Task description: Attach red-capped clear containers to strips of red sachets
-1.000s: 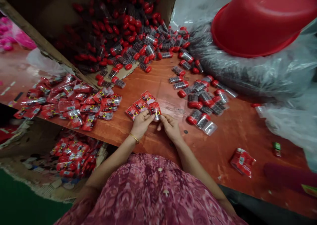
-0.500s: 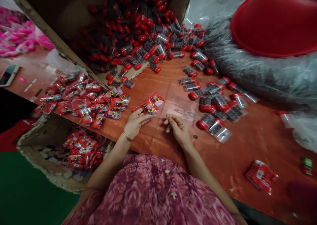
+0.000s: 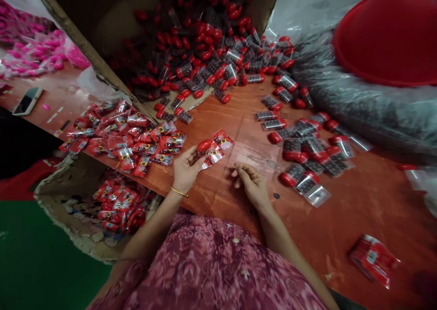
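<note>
My left hand (image 3: pixel 186 171) is closed around a small red rounded piece (image 3: pixel 204 146), which looks like a tube's cap. Below its fingertips lie red printed packets (image 3: pixel 216 154), fanned out over the table. How many of these the hand grips I cannot tell. A little to the right, my right hand (image 3: pixel 251 183) hovers above the tabletop with thumb and fingers pinched together. Whatever those fingertips hold, if anything, is too small to make out. Clear tubes with dark contents and red caps (image 3: pixel 300 148) lie loose beyond the right hand.
A tipped cardboard box (image 3: pixel 85 46) spills more red-capped tubes. Filled red packets (image 3: pixel 124 139) are heaped at left, above another open box (image 3: pixel 51 205) of packets. A red tub (image 3: pixel 385 37) sits on a plastic bag (image 3: pixel 358 114). One red pouch (image 3: pixel 373 260) lies front right.
My left hand has turned, bringing the red rounded piece into sight on top. My right hand keeps its pinch. The whole view has shifted slightly.
</note>
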Action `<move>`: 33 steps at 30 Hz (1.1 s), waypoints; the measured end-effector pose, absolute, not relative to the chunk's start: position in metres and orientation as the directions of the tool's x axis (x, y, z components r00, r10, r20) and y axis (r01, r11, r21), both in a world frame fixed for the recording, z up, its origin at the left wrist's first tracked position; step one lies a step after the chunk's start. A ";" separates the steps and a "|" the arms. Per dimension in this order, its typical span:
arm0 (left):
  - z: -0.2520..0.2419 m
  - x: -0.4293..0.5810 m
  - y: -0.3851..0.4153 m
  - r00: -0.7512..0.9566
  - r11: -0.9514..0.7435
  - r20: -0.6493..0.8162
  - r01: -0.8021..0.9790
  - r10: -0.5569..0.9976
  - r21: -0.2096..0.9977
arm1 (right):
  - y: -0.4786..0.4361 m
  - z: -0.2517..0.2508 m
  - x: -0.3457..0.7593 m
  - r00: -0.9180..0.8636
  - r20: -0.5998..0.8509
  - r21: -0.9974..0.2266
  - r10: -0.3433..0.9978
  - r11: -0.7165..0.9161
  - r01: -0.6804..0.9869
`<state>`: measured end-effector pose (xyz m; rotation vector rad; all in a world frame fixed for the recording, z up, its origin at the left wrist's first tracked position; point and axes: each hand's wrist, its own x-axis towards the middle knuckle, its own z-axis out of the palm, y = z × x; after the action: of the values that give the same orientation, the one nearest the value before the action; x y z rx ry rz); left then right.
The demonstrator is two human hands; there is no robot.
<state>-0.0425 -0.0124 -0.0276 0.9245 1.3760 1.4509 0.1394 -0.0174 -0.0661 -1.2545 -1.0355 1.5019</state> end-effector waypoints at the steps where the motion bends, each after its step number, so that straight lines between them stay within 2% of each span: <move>1: -0.029 -0.043 -0.013 -0.321 0.023 -0.053 -0.096 0.946 0.995 | -0.017 -0.066 0.139 -0.087 -0.239 -0.962 0.967 -0.248 -0.117; 9: -0.031 -0.057 -0.012 -0.319 0.032 -0.075 -0.141 0.945 0.990 | -0.018 -0.067 0.139 -0.084 -0.228 -0.967 0.970 -0.236 -0.098; 12: -0.028 -0.078 -0.013 -0.399 0.055 -0.118 -0.164 0.909 0.985 | -0.018 -0.066 0.139 -0.090 -0.219 -0.970 0.972 -0.226 -0.085; 17: -0.021 -0.114 -0.020 -0.535 0.191 -0.284 -0.223 0.796 0.956 | -0.019 -0.068 0.141 -0.097 -0.206 -0.975 0.974 -0.213 -0.062; 23: -0.015 -0.144 -0.025 -0.674 0.266 -0.274 -0.119 0.686 0.957 | -0.019 -0.068 0.141 -0.098 -0.202 -0.976 0.974 -0.208 -0.062; 26: -0.012 -0.161 -0.026 -0.802 0.408 -0.163 0.109 0.575 0.907 | -0.019 -0.065 0.140 -0.101 -0.207 -0.975 0.973 -0.215 -0.066; 27: -0.010 -0.166 -0.027 -0.829 0.472 -0.086 0.226 0.553 0.852 | -0.018 -0.064 0.140 -0.104 -0.209 -0.974 0.972 -0.217 -0.065; 29: -0.006 -0.175 -0.031 -0.822 0.584 0.084 0.467 0.563 0.664 | -0.018 -0.064 0.139 -0.108 -0.212 -0.973 0.971 -0.221 -0.069; 31: -0.001 -0.179 -0.037 -0.786 0.637 0.212 0.600 0.580 0.483 | -0.017 -0.066 0.139 -0.107 -0.217 -0.971 0.970 -0.226 -0.083; 33: 0.002 -0.177 -0.041 -0.742 0.616 0.322 0.669 0.588 0.417 | -0.017 -0.067 0.139 -0.097 -0.219 -0.968 0.971 -0.229 -0.100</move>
<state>-0.1770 -0.0414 0.0018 1.1601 2.9595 0.8680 0.1387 -0.0165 -0.0668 -1.2463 -1.0719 1.4891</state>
